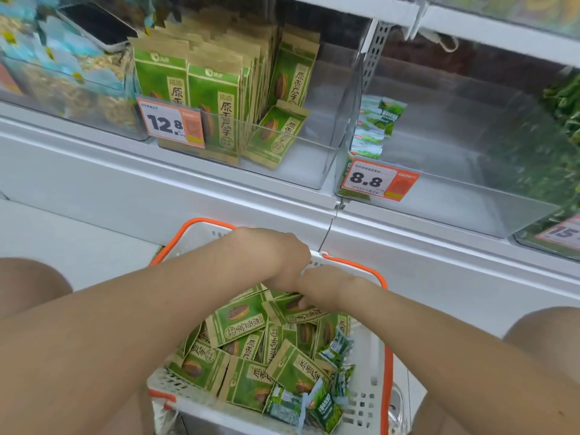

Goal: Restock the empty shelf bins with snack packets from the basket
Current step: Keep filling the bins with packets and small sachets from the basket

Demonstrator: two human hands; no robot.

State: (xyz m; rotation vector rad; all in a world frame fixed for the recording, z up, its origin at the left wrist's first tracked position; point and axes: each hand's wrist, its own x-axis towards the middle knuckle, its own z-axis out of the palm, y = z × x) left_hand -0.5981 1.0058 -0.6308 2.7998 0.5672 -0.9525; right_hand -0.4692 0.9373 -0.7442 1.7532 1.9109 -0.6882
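Observation:
A white basket with an orange rim (378, 350) stands below the shelf, full of green-and-tan seed packets (238, 321) and a few small green-white packets (320, 403). Both hands reach into its far end. My left hand (276, 259) curls down over the packets there, its fingers hidden. My right hand (323, 287) grips a green seed packet (301, 312) at its top edge. On the shelf, the clear bin tagged 12.8 (314, 158) holds upright seed packets on its left half. The bin tagged 8.8 (470, 189) holds only a few small packets (373, 127) at its left.
A bin of pale wrapped snacks (72, 86) sits at the far left, with a dark phone (97, 25) lying on top. Leafy-green packets (561, 120) fill the bin at the far right. My bare knees frame the basket on both sides.

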